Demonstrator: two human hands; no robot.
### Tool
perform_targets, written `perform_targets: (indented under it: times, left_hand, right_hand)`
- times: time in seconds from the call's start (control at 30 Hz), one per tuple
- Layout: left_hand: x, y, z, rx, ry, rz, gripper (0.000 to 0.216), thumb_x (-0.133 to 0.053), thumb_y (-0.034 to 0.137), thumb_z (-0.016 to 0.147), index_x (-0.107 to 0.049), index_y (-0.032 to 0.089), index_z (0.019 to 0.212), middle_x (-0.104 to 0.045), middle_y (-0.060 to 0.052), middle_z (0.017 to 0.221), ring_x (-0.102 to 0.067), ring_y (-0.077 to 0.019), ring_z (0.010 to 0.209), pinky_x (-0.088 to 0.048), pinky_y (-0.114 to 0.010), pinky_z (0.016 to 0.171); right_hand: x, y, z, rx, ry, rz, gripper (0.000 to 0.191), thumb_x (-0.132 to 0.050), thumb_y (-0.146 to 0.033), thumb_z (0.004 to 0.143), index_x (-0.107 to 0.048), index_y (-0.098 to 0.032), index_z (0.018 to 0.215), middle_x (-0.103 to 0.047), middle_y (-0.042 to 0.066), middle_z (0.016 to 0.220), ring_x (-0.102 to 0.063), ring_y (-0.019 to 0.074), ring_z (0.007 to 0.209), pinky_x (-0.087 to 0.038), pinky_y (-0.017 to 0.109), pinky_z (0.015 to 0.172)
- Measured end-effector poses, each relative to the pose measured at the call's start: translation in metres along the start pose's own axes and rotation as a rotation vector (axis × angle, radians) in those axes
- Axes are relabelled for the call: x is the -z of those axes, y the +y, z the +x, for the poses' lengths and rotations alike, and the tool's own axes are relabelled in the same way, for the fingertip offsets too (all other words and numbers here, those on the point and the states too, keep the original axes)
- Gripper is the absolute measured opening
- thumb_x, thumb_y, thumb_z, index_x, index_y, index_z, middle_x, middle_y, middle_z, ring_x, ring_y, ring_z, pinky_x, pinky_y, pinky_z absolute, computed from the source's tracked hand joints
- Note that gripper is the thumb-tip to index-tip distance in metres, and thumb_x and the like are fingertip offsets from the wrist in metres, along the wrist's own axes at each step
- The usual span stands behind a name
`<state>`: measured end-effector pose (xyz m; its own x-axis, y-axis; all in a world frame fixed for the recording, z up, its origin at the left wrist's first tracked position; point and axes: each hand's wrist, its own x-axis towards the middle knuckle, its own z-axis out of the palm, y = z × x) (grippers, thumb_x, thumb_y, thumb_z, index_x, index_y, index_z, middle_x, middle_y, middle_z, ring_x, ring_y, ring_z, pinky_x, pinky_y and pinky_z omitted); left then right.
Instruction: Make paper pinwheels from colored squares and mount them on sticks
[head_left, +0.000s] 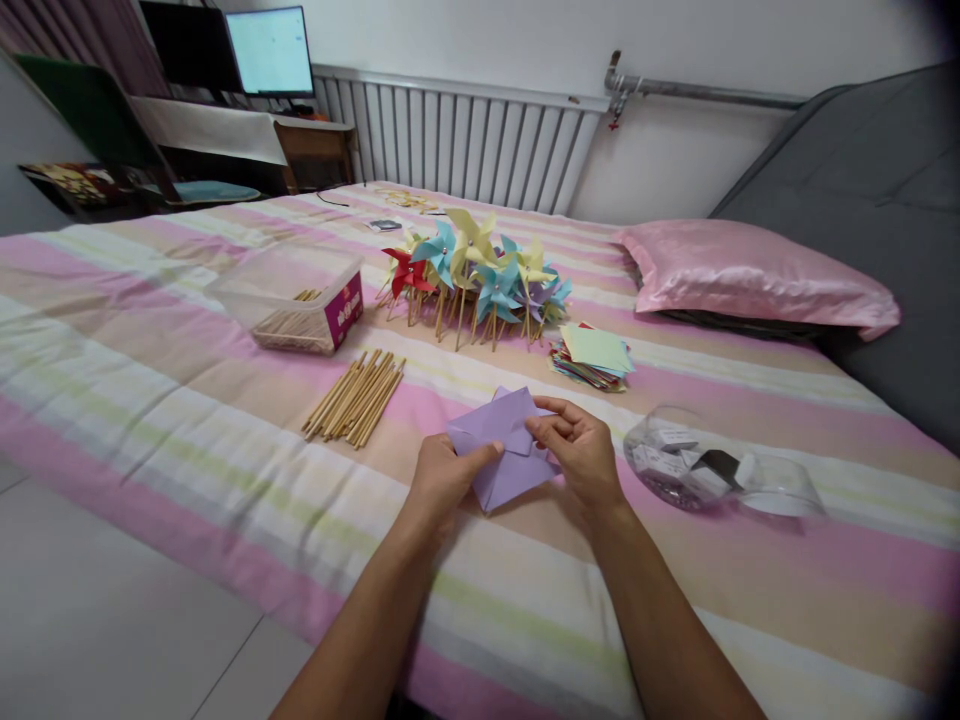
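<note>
A purple paper pinwheel piece [501, 432], cut and partly folded, is held just above the striped bedspread. My left hand [444, 470] grips its left side, the thumb lying on top and the fingers hidden underneath. At the right side, my right hand [581, 445] pinches a corner flap between thumb and fingers. A bundle of wooden sticks [354, 398] lies to the left of my hands. Beyond them stands a cluster of finished pinwheels [474, 265] in yellow, blue, red and purple on sticks. A stack of coloured paper [594, 352] sits behind my right hand.
A clear plastic box [289, 300] with sticks inside stands at the left. To the right is a clear round container [679, 460] holding small white packets, with a clear cup-like piece [780, 488] beside it. A pink pillow [750, 270] lies by the grey headboard [862, 170].
</note>
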<state>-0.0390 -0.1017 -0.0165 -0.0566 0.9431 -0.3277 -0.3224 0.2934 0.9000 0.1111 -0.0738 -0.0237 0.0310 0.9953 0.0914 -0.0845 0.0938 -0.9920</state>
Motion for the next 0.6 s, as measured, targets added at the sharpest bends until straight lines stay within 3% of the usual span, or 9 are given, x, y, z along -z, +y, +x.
perform_targets:
  times: [0.2,0.37,0.47,0.6]
  left_hand:
    - [0.000,0.000,0.000,0.010,0.006,0.003,0.030,-0.080,0.026,0.054,-0.073,0.009,0.078,-0.071,-0.008,0.070,-0.063,-0.0175,0.058,-0.047,-0.025,0.054]
    - [0.004,0.001,0.005,-0.019,0.073,-0.206,0.032,-0.080,0.021,0.055,-0.072,0.009,0.083,-0.072,-0.008,0.079,-0.064,-0.0151,0.065,-0.049,-0.023,0.059]
    - [0.008,0.003,0.009,-0.047,0.126,-0.302,0.031,-0.080,0.017,0.055,-0.071,0.008,0.083,-0.072,-0.008,0.083,-0.064,-0.0146,0.069,-0.049,-0.022,0.062]
    - [0.012,0.005,0.011,-0.033,0.116,-0.356,0.035,-0.078,0.016,0.056,-0.070,0.006,0.088,-0.072,-0.010,0.087,-0.064,-0.0171,0.073,-0.051,-0.026,0.067]
  right_hand:
    - [0.002,0.002,0.003,0.090,0.101,0.049,0.032,-0.075,-0.032,0.068,-0.067,-0.017,0.094,-0.070,0.001,0.067,-0.061,0.0123,0.059,-0.046,0.025,0.058]
    - [0.009,-0.004,0.001,0.291,0.230,0.025,0.016,-0.072,-0.029,0.072,-0.068,-0.019,0.083,-0.066,0.000,0.065,-0.060,0.0125,0.056,-0.049,0.026,0.056]
    - [0.015,-0.009,-0.004,0.333,0.063,-0.031,0.009,-0.068,-0.027,0.076,-0.069,-0.020,0.081,-0.062,-0.002,0.057,-0.058,0.0122,0.051,-0.049,0.026,0.050]
    - [0.013,-0.011,-0.010,0.211,-0.304,-0.176,0.014,-0.067,-0.026,0.076,-0.071,-0.020,0.088,-0.070,0.002,0.065,-0.064,0.0151,0.055,-0.051,0.028,0.052]
